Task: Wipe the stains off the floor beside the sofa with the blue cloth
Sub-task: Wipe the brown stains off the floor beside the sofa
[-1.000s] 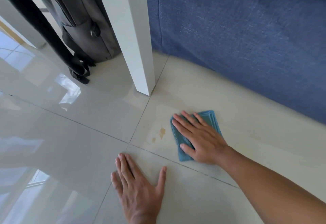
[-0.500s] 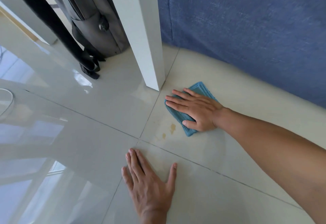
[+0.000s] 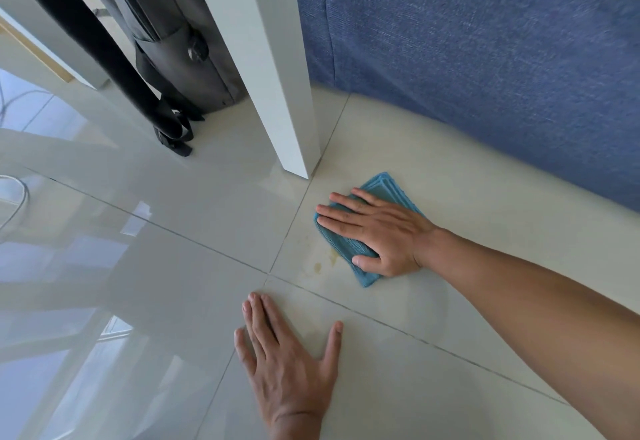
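A folded blue cloth (image 3: 349,249) lies flat on the glossy cream floor tile (image 3: 467,301) beside the blue sofa (image 3: 485,68). My right hand (image 3: 377,231) presses palm-down on it, fingers stretched toward the left and thumb at the near edge, covering most of the cloth. Small yellowish stains (image 3: 325,261) show on the tile just left of the cloth's near corner. My left hand (image 3: 287,360) rests flat on the floor nearer to me, fingers spread, holding nothing.
A white table leg (image 3: 277,68) stands on the floor just beyond the cloth. Behind it a grey backpack (image 3: 180,41) with black straps leans on the floor. The sofa's side runs along the right. Shiny tiles stretch to the left.
My right hand has slid the cloth away from me, from near the tile joint toward the table leg, then held about there. The left hand has stayed planted on the floor.
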The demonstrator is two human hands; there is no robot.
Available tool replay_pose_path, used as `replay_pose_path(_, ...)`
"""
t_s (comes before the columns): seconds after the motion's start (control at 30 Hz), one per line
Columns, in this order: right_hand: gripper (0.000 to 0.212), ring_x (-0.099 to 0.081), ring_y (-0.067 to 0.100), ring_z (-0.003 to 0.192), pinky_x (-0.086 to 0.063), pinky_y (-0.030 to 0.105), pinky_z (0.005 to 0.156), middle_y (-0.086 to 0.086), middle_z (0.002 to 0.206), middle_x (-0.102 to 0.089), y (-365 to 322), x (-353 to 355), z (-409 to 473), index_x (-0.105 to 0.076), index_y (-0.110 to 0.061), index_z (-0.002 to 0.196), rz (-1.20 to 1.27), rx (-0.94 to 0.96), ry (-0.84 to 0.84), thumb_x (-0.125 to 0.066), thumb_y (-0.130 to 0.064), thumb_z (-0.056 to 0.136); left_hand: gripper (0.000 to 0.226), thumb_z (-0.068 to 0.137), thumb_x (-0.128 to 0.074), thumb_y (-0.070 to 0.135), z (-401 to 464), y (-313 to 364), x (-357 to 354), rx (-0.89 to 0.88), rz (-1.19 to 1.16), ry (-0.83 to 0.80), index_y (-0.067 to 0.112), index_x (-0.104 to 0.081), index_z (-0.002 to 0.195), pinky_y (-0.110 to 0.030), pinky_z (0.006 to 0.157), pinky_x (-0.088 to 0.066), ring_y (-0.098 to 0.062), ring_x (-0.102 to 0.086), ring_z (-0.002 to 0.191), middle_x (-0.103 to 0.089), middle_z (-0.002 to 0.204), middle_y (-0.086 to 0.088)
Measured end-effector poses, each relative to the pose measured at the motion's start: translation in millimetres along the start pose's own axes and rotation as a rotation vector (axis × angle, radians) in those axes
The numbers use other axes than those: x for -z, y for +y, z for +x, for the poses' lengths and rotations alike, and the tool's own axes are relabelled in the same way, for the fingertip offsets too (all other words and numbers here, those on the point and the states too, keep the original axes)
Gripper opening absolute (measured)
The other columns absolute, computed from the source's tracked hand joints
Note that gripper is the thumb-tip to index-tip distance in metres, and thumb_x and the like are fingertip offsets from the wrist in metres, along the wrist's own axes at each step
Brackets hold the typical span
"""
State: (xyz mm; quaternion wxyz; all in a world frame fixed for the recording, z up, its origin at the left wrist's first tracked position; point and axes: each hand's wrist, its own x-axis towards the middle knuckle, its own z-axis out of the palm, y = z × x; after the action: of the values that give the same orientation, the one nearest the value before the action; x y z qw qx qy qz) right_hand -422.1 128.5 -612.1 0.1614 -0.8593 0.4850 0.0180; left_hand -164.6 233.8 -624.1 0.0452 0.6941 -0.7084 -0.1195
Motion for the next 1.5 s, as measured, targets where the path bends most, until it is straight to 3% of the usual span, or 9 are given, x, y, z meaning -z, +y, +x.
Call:
replay_pose_path(0.2,0.085,0.015,0.013,0.156,0.001,0.043,0.127,-0.01,0.17,0.008,7,-2,-3,0.002,-0.025,0.163,-0.021,-0.136,0.034,-0.039,-0.055,0.095,0.116,0.076,-0.038,0.083,-1,0,0,-0.01,0.017,-0.018,0.002,-0.013,0.156,-0.045,0.124,-0.005,-0.023,-0.01,0.154,-0.015,0.165,-0.014)
replay_pose_path(0.4,0.086,0.014,0.017,0.156,-0.001,0.045,0.127,-0.008,0.171,0.006,-10,-1,8,-0.003,-0.02,0.163,0.015,-0.201,0.061,-0.038,-0.056,0.093,0.116,0.077,-0.039,0.083,-1,-1,-1,-0.009,0.022,-0.003,0.001,-0.013,0.155,-0.047,0.124,-0.006,-0.023,-0.008,0.155,-0.015,0.165,-0.015)
replay_pose_path(0.6,0.084,0.012,0.014,0.156,0.007,0.041,0.127,-0.01,0.171,0.004,-13,-9,-20,-0.004,-0.023,0.163,0.004,-0.083,0.032,-0.043,-0.053,0.095,0.116,0.077,-0.036,0.083,-1,-1,-1,-0.01,0.017,-0.002,0.002,-0.012,0.156,-0.048,0.124,-0.009,-0.023,-0.008,0.154,-0.014,0.165,-0.015)
replay_pose_path(0.87,0.084,0.004,0.019,0.158,-0.006,0.049,0.126,-0.005,0.171,-0.003,-25,-5,13,-0.011,-0.017,0.162,0.01,-0.331,0.132,-0.037,-0.055,0.092,0.116,0.077,-0.036,0.085,0,-1,2,-0.006,0.012,-0.029,0.003,-0.012,0.156,-0.048,0.123,-0.01,-0.023,-0.008,0.155,-0.015,0.165,-0.013)
replay_pose_path(1.0,0.084,0.009,0.019,0.157,-0.001,0.046,0.127,-0.004,0.171,-0.001,-35,-6,26,-0.008,-0.015,0.163,0.019,-0.273,0.105,-0.034,-0.055,0.093,0.116,0.078,-0.033,0.085,0,-2,2,-0.014,0.018,-0.017,0.001,-0.014,0.155,-0.048,0.123,-0.01,-0.024,-0.01,0.154,-0.017,0.165,-0.014)
replay_pose_path(1.2,0.08,0.017,0.009,0.155,0.008,0.032,0.126,-0.009,0.171,0.005,-24,-3,-2,-0.005,-0.019,0.163,0.08,-0.23,0.08,-0.037,-0.054,0.1,0.116,0.078,-0.034,0.085,0,-2,1,-0.021,0.023,-0.019,0.0,-0.013,0.155,-0.049,0.123,-0.011,-0.024,-0.009,0.154,-0.015,0.165,-0.015)
replay_pose_path(1.37,0.083,0.009,0.014,0.157,-0.005,0.042,0.128,-0.006,0.171,-0.001,-27,-7,11,-0.009,-0.017,0.163,0.029,-0.273,0.115,-0.034,-0.06,0.097,0.116,0.078,-0.034,0.085,-1,-1,3,-0.013,0.017,-0.041,0.001,-0.013,0.156,-0.048,0.123,-0.009,-0.023,-0.007,0.155,-0.014,0.166,-0.013)
replay_pose_path(1.5,0.082,0.009,0.017,0.157,-0.004,0.043,0.127,-0.006,0.171,-0.001,-33,-2,31,-0.008,-0.017,0.163,0.024,-0.21,0.093,-0.034,-0.059,0.097,0.115,0.078,-0.034,0.085,0,-1,3,-0.009,0.025,-0.037,0.001,-0.015,0.155,-0.049,0.122,-0.011,-0.024,-0.009,0.154,-0.017,0.165,-0.013)
